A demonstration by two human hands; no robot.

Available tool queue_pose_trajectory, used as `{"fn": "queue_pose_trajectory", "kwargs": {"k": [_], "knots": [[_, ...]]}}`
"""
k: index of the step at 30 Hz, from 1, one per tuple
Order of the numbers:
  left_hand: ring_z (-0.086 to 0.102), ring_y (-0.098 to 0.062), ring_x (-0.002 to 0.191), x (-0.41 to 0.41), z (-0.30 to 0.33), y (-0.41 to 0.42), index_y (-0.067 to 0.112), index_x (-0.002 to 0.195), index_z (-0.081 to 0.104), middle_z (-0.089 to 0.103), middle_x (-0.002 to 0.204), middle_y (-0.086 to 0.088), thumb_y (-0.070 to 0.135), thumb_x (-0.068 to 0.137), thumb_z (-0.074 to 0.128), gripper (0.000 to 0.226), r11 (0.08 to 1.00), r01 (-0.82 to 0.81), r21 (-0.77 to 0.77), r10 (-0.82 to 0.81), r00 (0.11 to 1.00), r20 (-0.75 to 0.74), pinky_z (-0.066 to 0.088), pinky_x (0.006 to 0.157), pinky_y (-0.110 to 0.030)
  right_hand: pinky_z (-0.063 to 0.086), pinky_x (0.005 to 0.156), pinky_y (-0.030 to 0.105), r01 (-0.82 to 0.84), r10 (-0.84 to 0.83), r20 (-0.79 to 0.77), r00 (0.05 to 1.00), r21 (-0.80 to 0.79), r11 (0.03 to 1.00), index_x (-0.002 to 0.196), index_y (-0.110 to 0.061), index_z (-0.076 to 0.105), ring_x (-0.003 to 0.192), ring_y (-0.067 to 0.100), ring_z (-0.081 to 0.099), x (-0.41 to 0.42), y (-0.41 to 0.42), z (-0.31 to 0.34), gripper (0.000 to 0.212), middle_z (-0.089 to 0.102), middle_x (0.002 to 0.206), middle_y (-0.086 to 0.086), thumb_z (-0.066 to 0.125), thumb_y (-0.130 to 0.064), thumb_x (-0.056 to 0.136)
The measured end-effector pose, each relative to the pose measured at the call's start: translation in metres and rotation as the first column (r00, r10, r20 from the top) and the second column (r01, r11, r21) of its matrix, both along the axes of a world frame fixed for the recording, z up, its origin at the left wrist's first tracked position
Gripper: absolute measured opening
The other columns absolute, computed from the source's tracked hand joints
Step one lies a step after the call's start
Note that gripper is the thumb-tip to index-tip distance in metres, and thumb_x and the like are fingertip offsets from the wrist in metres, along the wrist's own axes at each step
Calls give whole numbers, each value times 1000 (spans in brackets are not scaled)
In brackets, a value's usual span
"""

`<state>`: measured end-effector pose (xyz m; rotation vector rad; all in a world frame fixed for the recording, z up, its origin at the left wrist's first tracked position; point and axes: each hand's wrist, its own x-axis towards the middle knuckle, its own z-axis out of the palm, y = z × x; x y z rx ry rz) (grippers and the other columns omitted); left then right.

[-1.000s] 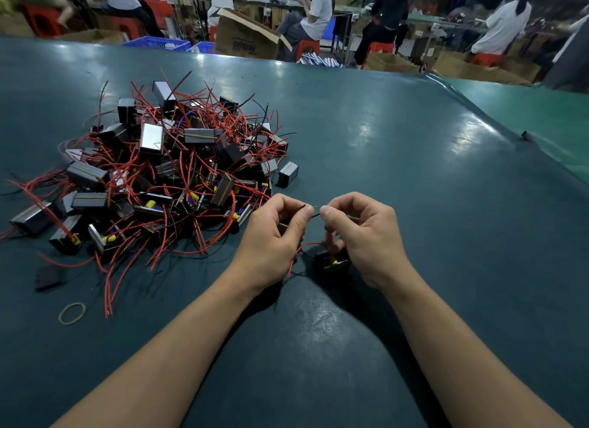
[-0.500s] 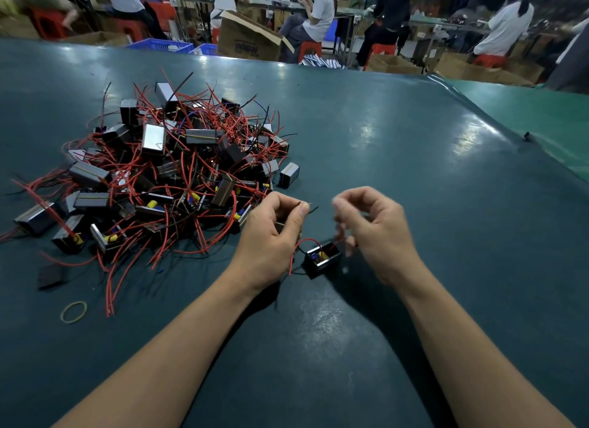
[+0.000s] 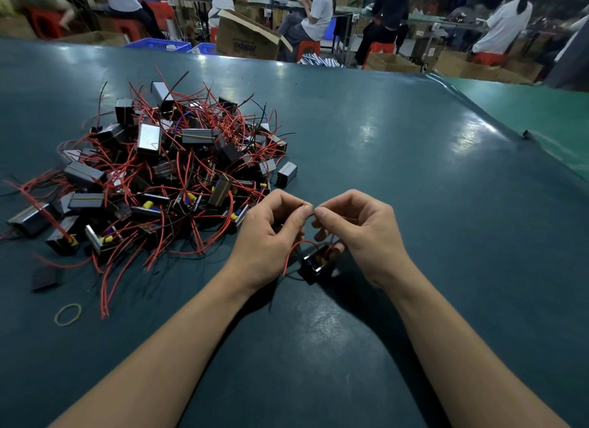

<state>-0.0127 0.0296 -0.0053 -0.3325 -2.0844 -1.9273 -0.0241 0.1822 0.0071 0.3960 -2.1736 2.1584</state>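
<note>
Teal bench mat, glossy under overhead light. Near left on it lies one loose rubber band, flat and well apart from the work.

Both forearms come in from the near edge and meet at centre. Left hand: thumb and forefinger curled, pinching the bare wire ends; remaining fingers folded under. Right hand: same pinch, its thumb tip facing the left one, almost touching. The wire ends lie between the two pinches, long axis left to right, roughly level with the bench. Whether they are already twisted together is too fine to tell.

Small black box sits on the mat just below the pinch, on its near side, with the right hand's lower fingers just beside it. A red lead loops up from it toward the left hand.

Judgement: the coming move turns about that left–right axis. Both hands are equally near, and the box hangs off slack lead below.

Beyond, to the left — a tangled pile of like boxes and red leads. Far back: a cardboard carton and seated workers at other benches.
</note>
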Motion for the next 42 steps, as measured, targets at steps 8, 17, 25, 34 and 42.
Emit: {"fn": "queue_pose_trajectory", "kwargs": {"k": [8,17,25,34,42], "knots": [[58,0,60,0,0,-1,11,85,69,65,63,16,8,90,66,6,1000,-16,-26,16,1000,1,49,60,-16,49,42,24,-10,10,-1,1000,-3,1000,86,-9,72,65,18,69,2,1,2,3,74,78,8,70,-6,86],[64,-8,64,2,2,1,1,90,70,68,69,-2,9,86,70,9,1000,3,25,-4,999,49,53,61,-20,43,38,22,73,-72,-47,996,29,997,71,-19,63,53,14,62,0,-3,-1,23,61,62,0,64,-2,87],[69,-12,72,2,2,1,0,95,71,73,82,-7,6,87,69,10,1000,-8,-21,10,998,69,57,71,-26,45,40,20,56,-43,76,996,-168,984,78,-8,60,54,14,64,0,-6,-4,15,65,63,1,62,0,91],[61,-7,64,-1,0,-1,8,87,71,68,71,2,11,88,70,3,990,-127,-58,131,989,71,51,62,-18,56,54,33,204,-145,-246,958,238,950,79,-17,68,63,13,71,4,-5,-7,12,71,72,-1,70,-8,87],[50,2,50,0,-2,-1,14,81,69,61,59,11,11,88,69,7,987,-121,-108,128,990,59,42,52,-13,54,50,40,276,-170,-314,934,332,902,75,-10,61,50,19,63,4,-2,-7,15,63,60,3,66,-12,90]]}}
